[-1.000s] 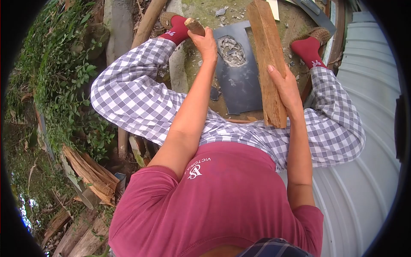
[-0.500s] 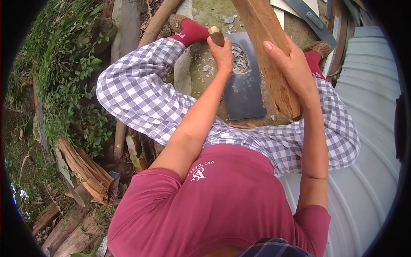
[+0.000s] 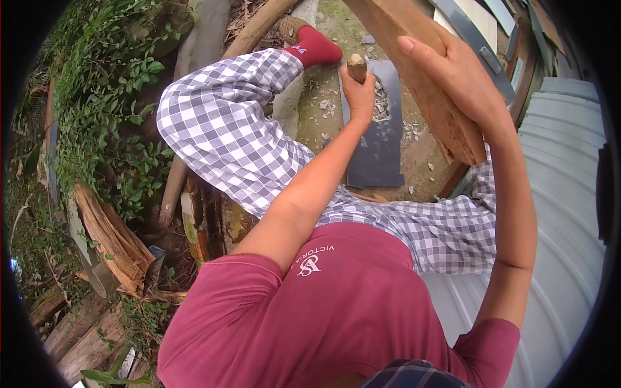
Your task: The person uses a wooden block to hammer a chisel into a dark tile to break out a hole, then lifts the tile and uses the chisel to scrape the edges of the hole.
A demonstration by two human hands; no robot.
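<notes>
My left hand (image 3: 359,98) is closed round a short, round wooden handle (image 3: 356,68) held upright; its lower part is hidden by my fist. Below that hand lies a dark grey flat panel (image 3: 375,155) with a ragged opening, where pale broken chips (image 3: 381,103) show. My right hand (image 3: 460,81) grips a thick, rough wooden beam (image 3: 414,71), thumb over its upper face and the other fingers out of sight. The beam slants from the top of the view to its worn near end, to the right of the panel and apart from it.
Corrugated light sheeting (image 3: 556,194) covers the right side. Boards and panels (image 3: 479,52) are stacked at upper right. Green plants (image 3: 116,97) grow on the left, with split wood (image 3: 116,239) and logs (image 3: 90,343) below. A long pole (image 3: 265,26) lies near my left foot.
My right hand has moved the beam right, away from the panel, and it looks higher. More chips on the ground now show beside the panel. My left hand keeps its grip on the handle.
</notes>
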